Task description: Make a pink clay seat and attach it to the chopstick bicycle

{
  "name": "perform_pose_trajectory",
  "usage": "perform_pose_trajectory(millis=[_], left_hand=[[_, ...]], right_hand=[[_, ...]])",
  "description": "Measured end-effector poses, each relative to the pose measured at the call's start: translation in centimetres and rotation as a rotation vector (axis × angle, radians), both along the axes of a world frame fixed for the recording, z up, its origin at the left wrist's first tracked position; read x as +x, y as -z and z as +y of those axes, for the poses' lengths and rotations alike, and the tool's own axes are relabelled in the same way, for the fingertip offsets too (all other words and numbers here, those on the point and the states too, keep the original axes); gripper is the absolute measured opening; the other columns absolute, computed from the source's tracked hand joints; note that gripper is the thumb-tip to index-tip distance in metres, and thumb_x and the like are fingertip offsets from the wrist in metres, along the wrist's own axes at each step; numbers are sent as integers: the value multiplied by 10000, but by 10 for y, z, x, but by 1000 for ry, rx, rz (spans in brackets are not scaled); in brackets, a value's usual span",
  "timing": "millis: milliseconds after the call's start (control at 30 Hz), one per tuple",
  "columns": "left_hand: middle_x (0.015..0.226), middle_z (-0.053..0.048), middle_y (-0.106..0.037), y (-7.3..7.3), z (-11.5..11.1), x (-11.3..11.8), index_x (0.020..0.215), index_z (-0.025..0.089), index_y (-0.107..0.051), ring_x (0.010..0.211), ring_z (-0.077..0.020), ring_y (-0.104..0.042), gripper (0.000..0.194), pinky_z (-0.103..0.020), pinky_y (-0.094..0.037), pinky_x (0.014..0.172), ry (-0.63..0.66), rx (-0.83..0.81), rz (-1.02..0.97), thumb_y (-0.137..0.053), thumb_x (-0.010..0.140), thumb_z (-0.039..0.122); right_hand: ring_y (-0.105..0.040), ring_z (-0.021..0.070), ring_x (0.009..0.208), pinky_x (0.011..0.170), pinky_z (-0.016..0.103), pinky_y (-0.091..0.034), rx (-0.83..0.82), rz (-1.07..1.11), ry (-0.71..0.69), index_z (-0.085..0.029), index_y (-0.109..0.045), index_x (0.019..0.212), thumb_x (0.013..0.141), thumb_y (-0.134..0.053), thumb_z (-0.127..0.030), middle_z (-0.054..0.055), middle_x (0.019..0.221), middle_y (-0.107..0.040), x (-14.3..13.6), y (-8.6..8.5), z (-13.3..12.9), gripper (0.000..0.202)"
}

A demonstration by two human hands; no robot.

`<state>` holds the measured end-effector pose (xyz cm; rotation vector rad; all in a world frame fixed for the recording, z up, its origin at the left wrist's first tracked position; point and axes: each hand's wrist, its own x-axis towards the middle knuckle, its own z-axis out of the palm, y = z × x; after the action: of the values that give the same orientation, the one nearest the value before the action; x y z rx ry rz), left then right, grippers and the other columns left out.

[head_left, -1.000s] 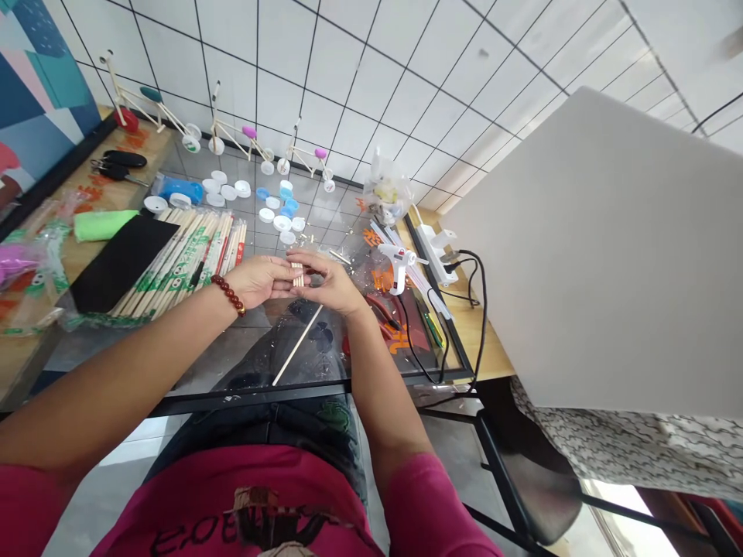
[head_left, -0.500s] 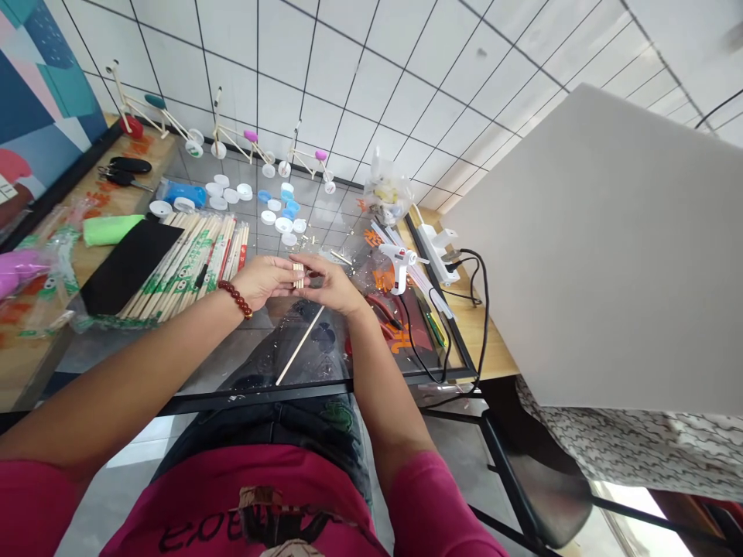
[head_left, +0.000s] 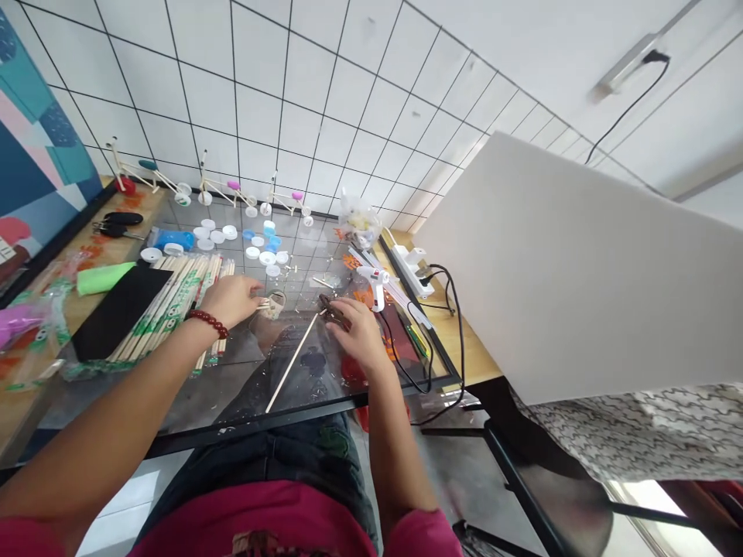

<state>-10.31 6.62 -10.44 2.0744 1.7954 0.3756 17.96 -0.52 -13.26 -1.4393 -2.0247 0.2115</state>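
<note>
My left hand, with a beaded bracelet at the wrist, pinches short pieces of wooden stick just above the glass tabletop. My right hand is closed around the dark metal head of a pair of pliers; red shows under my wrist, probably their handles. A long thin wooden stick lies slantwise between my hands, its far end by the pliers' tip. Left of my left hand lies a pack of paper-wrapped chopsticks, partly covered by a black sheet.
White and blue bottle caps lie behind my hands. Small stick-and-cap tricycle models line the wall. To the right are a white glue gun, glue sticks, a cutter knife, a power strip and black cables.
My hands have moved apart; the stick pieces they held together are now in my left hand alone. My right hand has taken hold of the pliers. The camera view has shifted.
</note>
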Motion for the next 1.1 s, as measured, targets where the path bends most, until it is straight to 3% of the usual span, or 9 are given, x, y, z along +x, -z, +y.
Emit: perform_pose_trajectory(millis=[133, 200, 267, 367, 500, 633, 900, 1000, 1100], left_hand=[[1085, -103, -776, -7, 5, -10, 1120, 230, -764, 1030, -326, -693, 350, -376, -513, 846, -90, 92, -81, -597, 840, 356], [1035, -96, -782, -13, -6, -3, 1082, 226, -770, 972, -312, -701, 329, -372, -514, 821, -107, 126, -109, -566, 862, 362], [1016, -95, -779, -18, -32, 14, 1018, 228, -776, 932, -298, -699, 309, -372, -509, 799, -28, 115, -120, -541, 884, 379], [988, -90, -760, -20, -87, 50, 918, 250, -769, 928, -275, -686, 272, -360, -497, 802, 276, 75, -29, -526, 905, 371], [997, -148, -703, -11, -135, 81, 947, 204, -740, 958, -301, -676, 298, -361, -491, 692, 292, 49, 186, -463, 935, 314], [1020, -157, -691, -3, -121, 70, 1004, 188, -719, 943, -300, -687, 368, -366, -494, 679, 228, 35, 278, -358, 961, 246], [1158, -184, -689, -3, -53, 23, 1083, 172, -727, 1029, -340, -673, 372, -383, -510, 743, 75, 40, 307, -405, 916, 255], [1156, -182, -696, -5, -54, 32, 1070, 185, -731, 1033, -339, -673, 381, -376, -510, 742, 51, 48, 294, -396, 932, 301], [1093, -163, -721, -6, -66, 60, 998, 202, -741, 993, -332, -685, 375, -379, -510, 745, 112, 44, 234, -415, 935, 376]], right_hand=[[-561, 289, 1213, 1022, 458, -423, -21, -186, 202, -233, -688, 1175, 875, -649, -256, 83, 1307, -659, 14, 11, -27, 304], [-549, 283, 1217, 1002, 442, -416, -1, -214, 250, -236, -691, 1144, 897, -623, -268, 74, 1313, -655, 13, 16, -31, 258], [-545, 277, 1210, 991, 432, -400, 19, -239, 274, -242, -687, 1128, 914, -597, -275, 70, 1308, -654, 10, 21, -30, 235], [-549, 281, 1187, 978, 430, -373, 42, -262, 335, -242, -666, 1145, 918, -585, -288, 79, 1296, -655, 6, 24, -28, 245], [-580, 284, 1096, 913, 400, -369, 31, -228, 434, -204, -636, 1078, 902, -603, -328, 96, 1157, -696, 6, 24, -29, 218], [-585, 277, 1042, 873, 377, -363, 2, -226, 443, -205, -593, 882, 888, -621, -330, 77, 1062, -698, 7, 22, -31, 128], [-572, 281, 1093, 896, 390, -366, 0, -198, 423, -205, -616, 898, 882, -642, -319, 86, 1177, -683, 9, 22, -32, 118], [-580, 283, 1061, 883, 394, -379, -10, -201, 437, -199, -640, 868, 877, -657, -360, 98, 1146, -688, 12, 24, -31, 162], [-582, 288, 1033, 849, 393, -401, -29, -255, 434, -192, -663, 843, 877, -660, -384, 115, 1113, -686, 13, 25, -29, 195]])
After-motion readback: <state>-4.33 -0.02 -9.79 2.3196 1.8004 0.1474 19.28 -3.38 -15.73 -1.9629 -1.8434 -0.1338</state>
